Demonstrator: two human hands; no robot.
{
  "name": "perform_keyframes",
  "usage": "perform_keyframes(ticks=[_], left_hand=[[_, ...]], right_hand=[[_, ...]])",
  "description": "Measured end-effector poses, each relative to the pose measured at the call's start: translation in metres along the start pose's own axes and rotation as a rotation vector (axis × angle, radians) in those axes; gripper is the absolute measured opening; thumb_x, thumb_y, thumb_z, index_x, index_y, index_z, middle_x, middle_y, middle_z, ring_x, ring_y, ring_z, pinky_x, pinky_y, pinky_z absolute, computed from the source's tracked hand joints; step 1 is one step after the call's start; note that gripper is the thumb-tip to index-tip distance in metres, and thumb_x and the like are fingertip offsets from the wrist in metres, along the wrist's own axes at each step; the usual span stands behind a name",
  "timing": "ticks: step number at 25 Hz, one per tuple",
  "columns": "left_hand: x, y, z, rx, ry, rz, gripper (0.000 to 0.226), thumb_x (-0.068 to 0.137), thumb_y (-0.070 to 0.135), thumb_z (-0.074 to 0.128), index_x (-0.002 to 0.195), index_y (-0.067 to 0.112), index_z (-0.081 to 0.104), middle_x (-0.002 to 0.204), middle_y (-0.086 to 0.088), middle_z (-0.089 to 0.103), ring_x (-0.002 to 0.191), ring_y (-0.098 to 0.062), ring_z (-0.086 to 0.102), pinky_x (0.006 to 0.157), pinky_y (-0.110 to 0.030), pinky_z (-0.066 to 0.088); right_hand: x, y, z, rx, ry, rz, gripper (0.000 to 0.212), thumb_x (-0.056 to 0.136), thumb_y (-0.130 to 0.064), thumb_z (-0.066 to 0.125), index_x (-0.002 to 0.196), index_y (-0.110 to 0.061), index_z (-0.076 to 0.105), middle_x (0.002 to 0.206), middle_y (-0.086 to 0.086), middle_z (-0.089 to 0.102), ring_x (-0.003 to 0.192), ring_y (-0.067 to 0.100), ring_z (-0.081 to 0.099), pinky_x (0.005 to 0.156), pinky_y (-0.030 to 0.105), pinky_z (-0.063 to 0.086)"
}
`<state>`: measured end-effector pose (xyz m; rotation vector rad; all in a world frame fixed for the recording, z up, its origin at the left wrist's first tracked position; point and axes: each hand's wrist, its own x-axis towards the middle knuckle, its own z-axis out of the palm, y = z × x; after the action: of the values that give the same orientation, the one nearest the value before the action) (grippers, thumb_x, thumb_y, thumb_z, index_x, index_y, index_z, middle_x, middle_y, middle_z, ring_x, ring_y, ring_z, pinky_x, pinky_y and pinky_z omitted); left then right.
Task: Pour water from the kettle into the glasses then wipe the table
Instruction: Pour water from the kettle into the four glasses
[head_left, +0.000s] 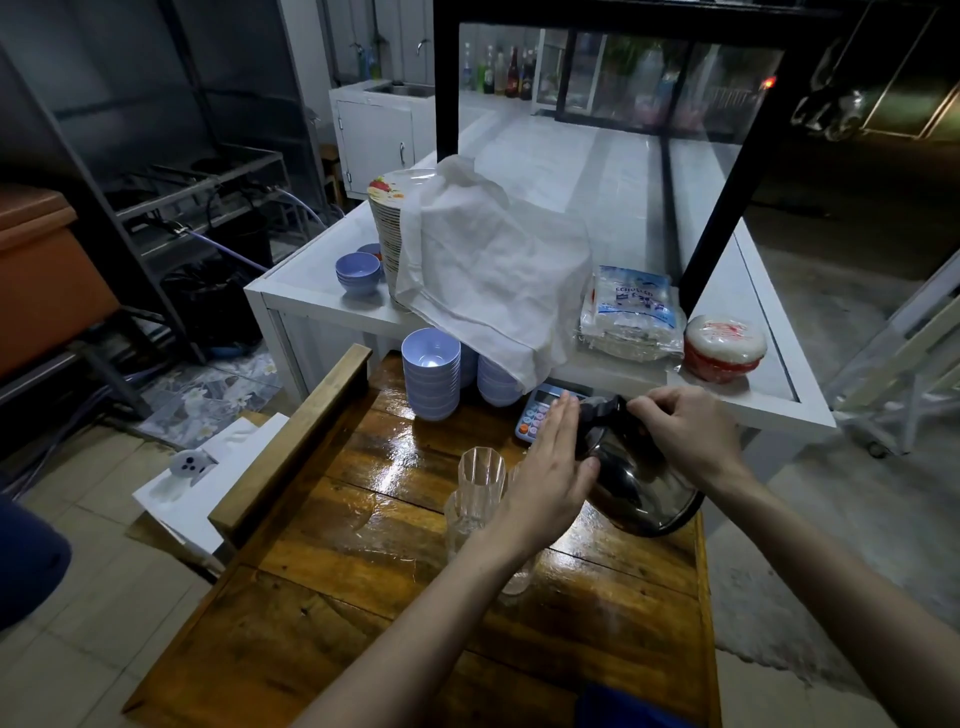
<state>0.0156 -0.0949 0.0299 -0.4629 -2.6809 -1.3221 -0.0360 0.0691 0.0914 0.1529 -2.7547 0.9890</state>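
A shiny metal kettle (641, 486) with a black handle is tilted over the wet wooden table (363, 545). My right hand (685, 426) grips the handle at its top. My left hand (550, 467) lies flat against the kettle's left side, fingers straight and together. Clear ribbed glasses (480, 475) stand bunched on the table just left of and below the kettle, partly hidden by my left forearm. How much water they hold cannot be made out.
Stacks of lilac bowls (431, 374) and a blue calculator (537, 413) stand at the table's far end. Behind is a white counter (727, 400) with a cloth-covered plate stack (488, 265), packaged bags (631, 317) and a red-white bundle (724, 345).
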Motion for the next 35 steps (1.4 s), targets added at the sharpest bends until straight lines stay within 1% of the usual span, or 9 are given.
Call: perform_keyframes(ticks=[4, 6, 14, 20, 24, 28, 30, 32, 35], left_hand=[[-0.002, -0.003, -0.004, -0.049, 0.017, -0.058, 0.064, 0.101, 0.019, 0.04, 0.152, 0.007, 0.004, 0.161, -0.005, 0.0, 0.148, -0.012, -0.005, 0.12, -0.025, 0.001], [-0.003, -0.003, -0.005, -0.062, 0.015, -0.071, 0.063, 0.102, 0.016, 0.039, 0.152, 0.008, 0.002, 0.161, -0.003, -0.001, 0.147, -0.01, -0.005, 0.118, -0.02, -0.002], [-0.001, -0.006, -0.007, -0.083, 0.039, -0.091, 0.063, 0.102, 0.016, 0.039, 0.153, 0.008, 0.002, 0.162, -0.004, -0.002, 0.147, -0.008, -0.006, 0.116, -0.016, -0.003], [-0.002, -0.011, -0.009, -0.084, 0.07, -0.105, 0.064, 0.101, 0.016, 0.039, 0.153, 0.008, 0.002, 0.162, -0.005, -0.001, 0.148, -0.009, -0.005, 0.115, -0.014, -0.003], [-0.003, -0.012, -0.01, -0.107, 0.077, -0.109, 0.063, 0.102, 0.018, 0.038, 0.153, 0.009, 0.002, 0.162, -0.003, -0.002, 0.148, -0.009, -0.005, 0.119, -0.022, -0.001], [-0.005, -0.013, -0.012, -0.115, 0.086, -0.111, 0.063, 0.102, 0.018, 0.037, 0.153, 0.009, 0.001, 0.162, -0.003, -0.003, 0.147, -0.008, -0.006, 0.117, -0.017, -0.002], [-0.006, -0.014, -0.012, -0.119, 0.091, -0.111, 0.063, 0.102, 0.017, 0.038, 0.153, 0.009, 0.002, 0.162, -0.003, -0.003, 0.148, -0.008, -0.006, 0.118, -0.02, -0.001], [-0.005, -0.015, -0.013, -0.127, 0.101, -0.114, 0.063, 0.101, 0.015, 0.039, 0.153, 0.008, 0.003, 0.162, -0.004, -0.002, 0.148, -0.01, -0.005, 0.12, -0.023, 0.0], [-0.005, -0.016, -0.014, -0.124, 0.112, -0.118, 0.063, 0.101, 0.014, 0.039, 0.152, 0.006, 0.004, 0.162, -0.006, -0.001, 0.148, -0.011, -0.004, 0.119, -0.021, -0.001]], right_hand=[[0.009, -0.01, 0.006, -0.098, -0.046, -0.043, 0.03, 0.087, -0.029, 0.062, 0.067, -0.012, 0.076, 0.061, 0.005, 0.071, 0.06, 0.02, 0.065, 0.048, 0.024, 0.038], [0.011, -0.01, 0.006, -0.131, -0.051, -0.056, 0.03, 0.087, -0.03, 0.062, 0.068, -0.011, 0.076, 0.063, 0.006, 0.072, 0.06, 0.019, 0.065, 0.048, 0.023, 0.038], [0.018, -0.016, 0.008, -0.1, -0.084, -0.095, 0.028, 0.086, -0.028, 0.061, 0.069, -0.012, 0.077, 0.062, 0.004, 0.072, 0.06, 0.019, 0.066, 0.058, 0.037, 0.052], [0.022, -0.024, 0.012, -0.146, -0.101, -0.124, 0.029, 0.087, -0.029, 0.061, 0.066, -0.014, 0.076, 0.061, 0.002, 0.07, 0.058, 0.016, 0.063, 0.052, 0.027, 0.042], [0.024, -0.03, 0.013, -0.166, -0.097, -0.148, 0.028, 0.086, -0.028, 0.062, 0.069, -0.011, 0.077, 0.064, 0.007, 0.072, 0.06, 0.019, 0.065, 0.056, 0.032, 0.048], [0.025, -0.032, 0.013, -0.161, -0.105, -0.169, 0.028, 0.086, -0.028, 0.062, 0.071, -0.01, 0.078, 0.067, 0.009, 0.073, 0.063, 0.022, 0.067, 0.061, 0.037, 0.054], [0.026, -0.031, 0.015, -0.159, -0.111, -0.164, 0.029, 0.086, -0.029, 0.062, 0.07, -0.01, 0.076, 0.066, 0.008, 0.073, 0.063, 0.022, 0.066, 0.062, 0.04, 0.055], [0.027, -0.031, 0.017, -0.166, -0.11, -0.166, 0.031, 0.085, -0.029, 0.061, 0.067, -0.009, 0.074, 0.064, 0.007, 0.071, 0.061, 0.022, 0.065, 0.061, 0.04, 0.054], [0.028, -0.032, 0.019, -0.182, -0.101, -0.186, 0.03, 0.085, -0.028, 0.061, 0.066, -0.009, 0.074, 0.064, 0.007, 0.071, 0.061, 0.022, 0.065, 0.061, 0.038, 0.053]])
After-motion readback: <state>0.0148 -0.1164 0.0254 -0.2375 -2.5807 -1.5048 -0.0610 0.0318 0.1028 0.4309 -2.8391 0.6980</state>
